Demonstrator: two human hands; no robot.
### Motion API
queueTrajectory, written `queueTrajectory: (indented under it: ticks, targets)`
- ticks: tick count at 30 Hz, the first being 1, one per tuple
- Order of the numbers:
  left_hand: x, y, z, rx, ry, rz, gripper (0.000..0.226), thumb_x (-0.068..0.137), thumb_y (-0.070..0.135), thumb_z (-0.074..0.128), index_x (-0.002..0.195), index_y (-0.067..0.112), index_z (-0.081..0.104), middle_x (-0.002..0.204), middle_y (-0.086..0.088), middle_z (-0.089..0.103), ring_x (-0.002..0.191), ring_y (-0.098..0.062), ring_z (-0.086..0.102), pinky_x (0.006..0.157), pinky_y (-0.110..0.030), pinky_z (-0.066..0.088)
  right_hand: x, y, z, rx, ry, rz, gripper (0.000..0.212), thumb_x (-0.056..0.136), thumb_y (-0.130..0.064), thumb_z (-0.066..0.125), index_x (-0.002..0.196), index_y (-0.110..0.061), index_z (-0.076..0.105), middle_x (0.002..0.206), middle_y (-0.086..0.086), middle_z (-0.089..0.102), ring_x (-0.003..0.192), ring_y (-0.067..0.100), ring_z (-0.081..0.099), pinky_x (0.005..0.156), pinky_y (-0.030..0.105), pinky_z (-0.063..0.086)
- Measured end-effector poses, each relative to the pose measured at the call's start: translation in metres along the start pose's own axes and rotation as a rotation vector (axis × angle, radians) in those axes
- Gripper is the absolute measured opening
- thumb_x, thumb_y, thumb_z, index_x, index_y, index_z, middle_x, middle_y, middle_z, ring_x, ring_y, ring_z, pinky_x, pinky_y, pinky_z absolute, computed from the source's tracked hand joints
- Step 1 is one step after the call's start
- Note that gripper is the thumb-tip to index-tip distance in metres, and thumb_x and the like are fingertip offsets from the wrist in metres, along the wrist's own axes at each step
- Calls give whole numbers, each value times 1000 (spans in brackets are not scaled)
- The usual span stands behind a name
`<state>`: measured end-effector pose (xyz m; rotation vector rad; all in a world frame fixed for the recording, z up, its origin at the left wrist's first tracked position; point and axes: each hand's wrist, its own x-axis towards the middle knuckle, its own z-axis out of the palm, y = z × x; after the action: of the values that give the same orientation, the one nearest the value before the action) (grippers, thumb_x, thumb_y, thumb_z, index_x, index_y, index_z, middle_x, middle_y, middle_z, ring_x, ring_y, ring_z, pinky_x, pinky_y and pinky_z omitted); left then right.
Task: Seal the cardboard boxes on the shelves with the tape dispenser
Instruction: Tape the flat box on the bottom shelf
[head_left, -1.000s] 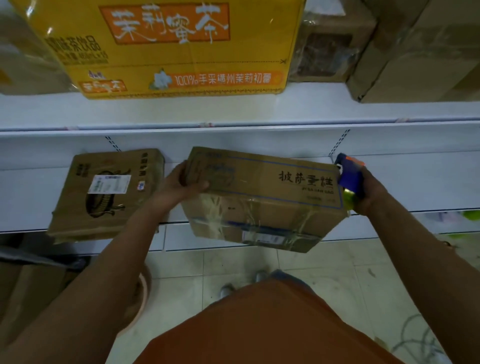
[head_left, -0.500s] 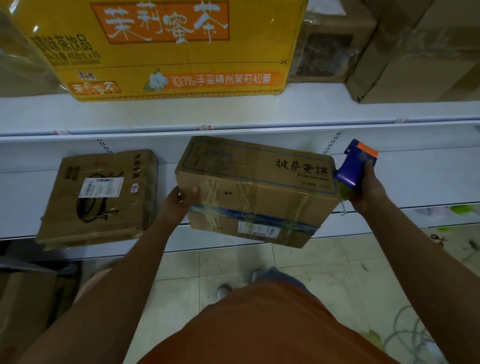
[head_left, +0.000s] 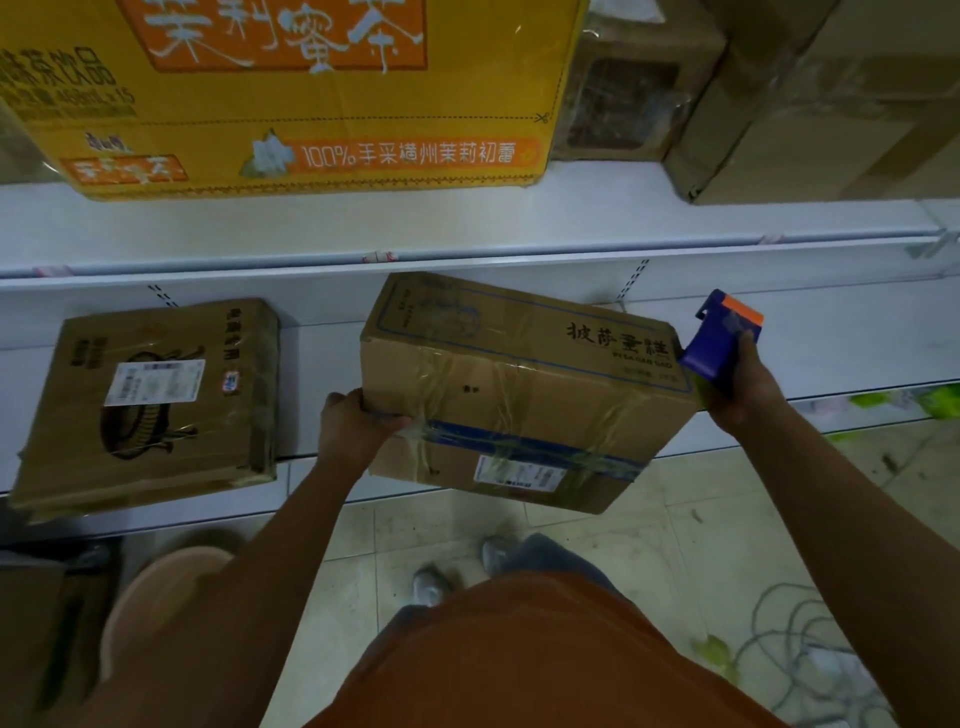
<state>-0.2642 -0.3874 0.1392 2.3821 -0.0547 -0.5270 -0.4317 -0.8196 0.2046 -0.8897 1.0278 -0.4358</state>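
Note:
A brown cardboard box (head_left: 519, 384) with blue lines, black characters and shiny clear tape across it sits tilted at the front of the lower white shelf (head_left: 831, 364). My left hand (head_left: 353, 426) grips its near left corner, fingers curled over the edge. My right hand (head_left: 748, 384) holds a blue tape dispenser (head_left: 719, 338) with an orange tip against the box's right end. A second taped brown box (head_left: 150, 395) with a white label lies flat on the same shelf to the left.
The upper shelf (head_left: 467, 223) carries a big yellow carton (head_left: 291, 93) and brown boxes (head_left: 810, 98) at the right. Below are tiled floor, my shoes, a round tan object (head_left: 161, 587) at the left and loose cords (head_left: 810, 649) at the right.
The box has been lifted and pushed back toward the shelf. My left hand slid from the box's top left edge down to its near left corner. The dispenser rose with the right end.

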Motion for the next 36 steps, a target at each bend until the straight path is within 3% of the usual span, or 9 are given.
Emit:
queueTrajectory:
  ticks: [9,13,16,18,21,25,29,33,36]
  targets:
    - [4,24,19,-21,157,111,48,67,41,90,92,5,69,100,-22,57,89,-32,59,78,-42,54,33,0,-37,44,-42,83,81,77,-58,65,144,-18,44,141,15,55,132,33,50,112,51,37]
    - [2,40,30,-147,20,84,81,74,25,89,138,1,46,143,-23,33,128,-35,42,106,-39,43,47,1,-48,52,-130,158,69,85,-57,64,139,-19,49,135,15,58,121,33,57,103,47,41]
    - [3,51,34,-155,-129,226,114,64,34,88,149,2,19,143,-12,37,128,-28,47,98,-40,50,58,-2,-52,4,-105,166,81,66,-59,80,131,-18,54,131,13,60,118,32,58,97,46,42]
    - [-4,59,38,-47,-82,162,99,74,37,85,147,11,24,134,-12,51,118,-30,57,90,-47,55,63,-3,-54,3,-63,197,81,56,-62,80,122,-20,58,131,13,63,121,31,58,103,44,40]
    - [-15,65,50,124,90,115,58,90,32,73,134,16,37,108,-7,63,100,-33,64,74,-41,51,68,-3,-57,-6,-58,204,74,67,-69,70,123,-22,58,123,12,67,99,28,66,82,39,45]
    - [-22,75,58,70,146,176,38,96,26,66,127,13,48,99,-6,65,88,-26,62,70,-37,48,74,-13,-73,-7,-57,188,99,35,-68,86,118,-22,60,109,9,70,93,27,65,80,39,45]
    - [-21,93,60,42,176,202,37,93,22,69,124,13,50,103,-10,67,92,-27,63,72,-37,51,72,-29,-80,121,-65,224,71,83,-61,64,140,-20,49,126,9,64,113,27,61,96,40,47]
    - [-10,109,60,-5,153,186,46,90,28,72,128,19,49,109,-13,64,100,-30,62,83,-47,55,78,-39,-89,173,-109,245,72,80,-58,64,140,-22,48,135,8,61,119,27,60,105,41,43]
    - [-6,117,67,31,102,154,43,90,21,73,127,10,54,112,-15,66,104,-32,61,85,-43,53,86,-42,-99,116,-79,251,60,88,-62,56,133,-23,53,135,9,61,115,28,60,89,39,46]
